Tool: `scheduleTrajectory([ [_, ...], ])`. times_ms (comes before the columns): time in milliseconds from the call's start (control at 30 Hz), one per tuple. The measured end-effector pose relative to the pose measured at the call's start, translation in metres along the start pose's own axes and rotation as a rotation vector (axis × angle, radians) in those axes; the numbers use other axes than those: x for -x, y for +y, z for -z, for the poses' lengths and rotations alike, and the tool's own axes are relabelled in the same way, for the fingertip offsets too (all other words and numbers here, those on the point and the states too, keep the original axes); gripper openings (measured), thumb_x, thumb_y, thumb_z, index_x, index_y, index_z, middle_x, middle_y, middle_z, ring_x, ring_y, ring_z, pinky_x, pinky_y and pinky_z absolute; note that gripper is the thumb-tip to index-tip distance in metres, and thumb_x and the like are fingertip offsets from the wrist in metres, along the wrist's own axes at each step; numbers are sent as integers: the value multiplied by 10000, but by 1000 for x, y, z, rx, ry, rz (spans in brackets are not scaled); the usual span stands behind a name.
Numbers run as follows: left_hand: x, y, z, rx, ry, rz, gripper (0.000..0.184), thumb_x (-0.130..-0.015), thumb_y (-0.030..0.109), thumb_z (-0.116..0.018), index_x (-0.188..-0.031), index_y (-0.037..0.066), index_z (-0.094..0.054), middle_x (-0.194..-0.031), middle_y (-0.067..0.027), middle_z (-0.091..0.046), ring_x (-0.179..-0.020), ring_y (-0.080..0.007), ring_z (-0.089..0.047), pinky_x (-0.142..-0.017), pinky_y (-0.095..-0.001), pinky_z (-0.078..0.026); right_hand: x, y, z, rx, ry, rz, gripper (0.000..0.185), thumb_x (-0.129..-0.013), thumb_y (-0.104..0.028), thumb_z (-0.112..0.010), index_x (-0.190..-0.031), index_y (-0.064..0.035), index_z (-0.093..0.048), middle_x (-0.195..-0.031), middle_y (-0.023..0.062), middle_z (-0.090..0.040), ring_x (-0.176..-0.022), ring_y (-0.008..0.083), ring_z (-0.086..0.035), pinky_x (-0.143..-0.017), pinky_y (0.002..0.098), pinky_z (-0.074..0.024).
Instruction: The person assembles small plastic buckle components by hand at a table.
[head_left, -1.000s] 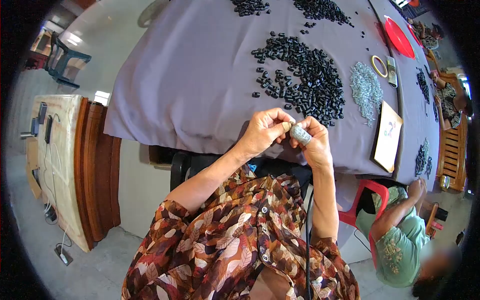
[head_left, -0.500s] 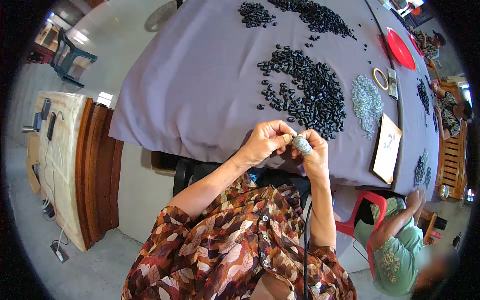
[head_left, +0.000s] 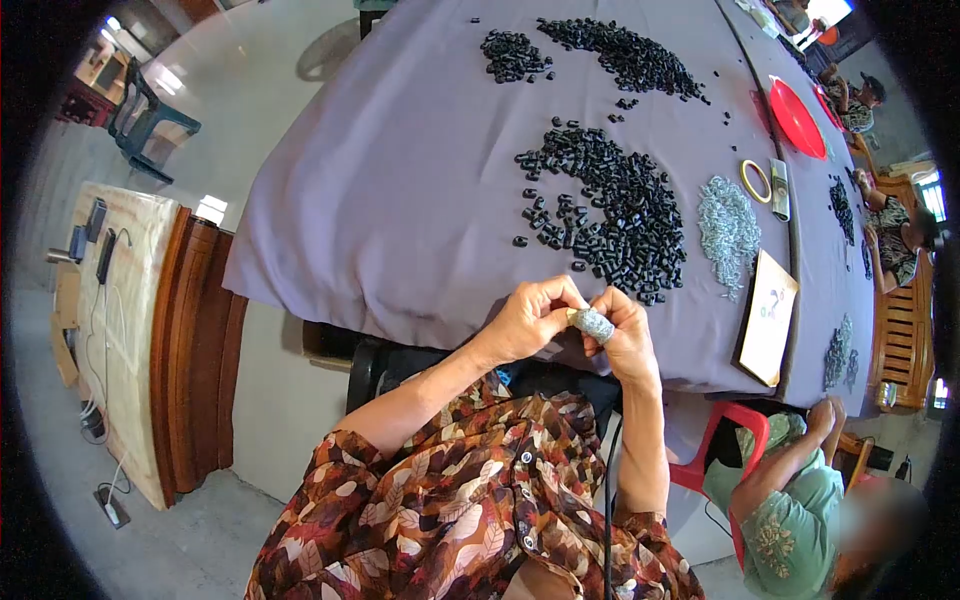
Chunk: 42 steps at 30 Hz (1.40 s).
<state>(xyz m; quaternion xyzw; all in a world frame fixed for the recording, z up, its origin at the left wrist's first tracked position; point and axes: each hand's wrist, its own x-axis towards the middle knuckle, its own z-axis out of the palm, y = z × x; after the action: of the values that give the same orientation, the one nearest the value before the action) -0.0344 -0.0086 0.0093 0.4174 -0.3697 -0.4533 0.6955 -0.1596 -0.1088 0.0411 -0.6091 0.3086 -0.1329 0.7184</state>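
Note:
Both my hands meet just beyond the front edge of the cloth-covered table. My left hand [head_left: 532,322] is pinched, thumb against forefinger, on a small pale piece whose kind I cannot make out. My right hand [head_left: 628,340] is closed with bent fingers right beside it. A grey, mottled, rounded thing [head_left: 595,325] sits at its thumb and fingertips, touching the left fingertips; whether it is worn on the thumb or held does not show. Ahead of the hands lies a large heap of small black cylindrical pieces [head_left: 625,215]. To its right is a pile of small clear or silvery pieces [head_left: 728,230].
More black pieces [head_left: 640,60] lie farther back. On the right are a tape roll [head_left: 756,181], a flat packet [head_left: 780,190], a board with a picture [head_left: 770,318] and a red tray [head_left: 797,118]. A person in green [head_left: 790,510] sits at a red chair [head_left: 705,465].
The hands now appear slightly lower in view, still together. The grey thing has turned from more upright to more sideways, and the pale piece now shows at the left fingertips.

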Motion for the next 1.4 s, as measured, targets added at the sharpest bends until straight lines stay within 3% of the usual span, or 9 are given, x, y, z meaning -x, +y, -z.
scheduleTrajectory([
  [100, -1, -4, 0, -55, 2, -63, 81, -845, -42, -515, -833, 19, -567, -771, 23, -546, -659, -17, -465, -582, -188, -399, 0, 1, -1, -13, 10, -1, 247, -774, -123, -707, -689, -60, -483, -601, 6, -526, -478, 63, -495, -411, 198, -408],
  [200, -1, 6, 4, 19, -22, 190, 83, -850, -26, -519, -816, 27, -573, -777, 14, -554, -631, -24, -472, -553, -189, -400, 1, 3, 2, -87, -12, -6, 248, -770, -112, -709, -690, -58, -480, -615, 7, -533, -493, 70, -517, -408, 194, -414],
  [433, -4, 3, 0, 275, 35, 173, 102, -865, 17, -537, -963, 35, -511, -820, -23, -562, -627, -61, -504, -535, -183, -412, 0, 3, -11, -190, 25, 169, 126, -784, -43, -671, -841, -27, -560, -696, 15, -565, -587, 108, -602, -416, 174, -417],
  [567, -6, 2, 4, 302, 44, 202, 193, -861, 8, -528, -1018, 59, -428, -851, -36, -542, -627, -70, -496, -524, -188, -411, 3, 10, -10, -30, 50, 180, 214, -831, -13, -590, -1043, -43, -597, -688, -1, -563, -629, 82, -596, -437, 172, -413],
  [667, -7, 0, 6, 279, 31, 253, 199, -864, 11, -526, -1021, 67, -417, -844, -35, -530, -613, -74, -490, -506, -197, -411, 8, 5, -13, 198, 116, 211, 266, -789, 16, -588, -1038, -65, -634, -723, -5, -563, -625, 56, -538, -485, 195, -408],
  [800, -10, 4, 8, 297, -13, 315, 188, -884, 48, -532, -1044, 56, -433, -827, -37, -555, -639, -71, -504, -515, -196, -420, 4, 10, -9, 452, 113, 508, 237, -764, -6, -599, -999, -30, -609, -742, 78, -567, -648, 178, -566, -601, 288, -451],
  [967, -11, 11, 7, 311, -26, 388, 210, -890, 84, -545, -1075, 30, -462, -870, -44, -566, -633, -67, -505, -529, -193, -436, 5, 7, -7, 496, 122, 509, 169, -777, -67, -616, -936, -24, -579, -794, 116, -610, -716, 245, -611, -644, 317, -471],
  [1300, -11, 8, 10, 308, -68, 363, 227, -865, 55, -562, -1087, 22, -525, -869, -43, -598, -647, -64, -534, -518, -181, -435, 4, 12, -12, 381, 101, 527, 292, -768, -91, -664, -1044, -43, -583, -709, 58, -596, -625, 160, -577, -595, 280, -467],
  [1400, -10, 9, 2, 329, -2, 350, 218, -855, 29, -559, -1073, 22, -552, -810, -16, -580, -622, -54, -517, -515, -175, -419, 21, -12, 1, 447, 48, 327, 325, -762, -87, -673, -1072, -49, -585, -689, 47, -567, -612, 139, -547, -589, 270, -458],
])
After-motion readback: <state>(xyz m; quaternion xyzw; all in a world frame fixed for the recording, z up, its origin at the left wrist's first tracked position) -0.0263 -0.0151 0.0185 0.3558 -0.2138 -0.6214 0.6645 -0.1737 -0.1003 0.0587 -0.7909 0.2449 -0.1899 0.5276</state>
